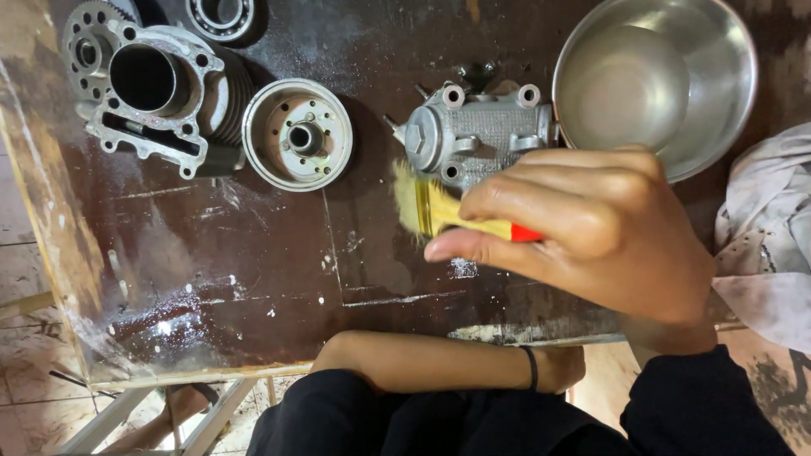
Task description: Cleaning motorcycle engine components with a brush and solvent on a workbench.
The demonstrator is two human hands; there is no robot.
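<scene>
The right hand (591,232) has its fingers (515,198) curled and pressed together round a brush (439,211), thumb underneath, pinching the yellow ferrule and red handle; the bristles are blurred, so they seem to be in mid-stroke, just touching the near face of the grey housing (477,135) that sits on the table (253,279) beside the steel bowl (659,80). The left hand (562,367) lies below the table's edge, forearm across the lap, a dark band at the wrist; its fingers are hidden, so I cannot tell whether they are spread or closed, and it holds nothing visible. To brush well here, I judge that short strokes into the bolt recesses serve best, with the free hand brought up to steady the housing; a light grip near the ferrule gives control. Farther off to the left stand a round hub (297,133), a finned cylinder (160,89), a sprocket (89,42) and a bearing (221,15); a stained rag (764,236) lies at the right.
</scene>
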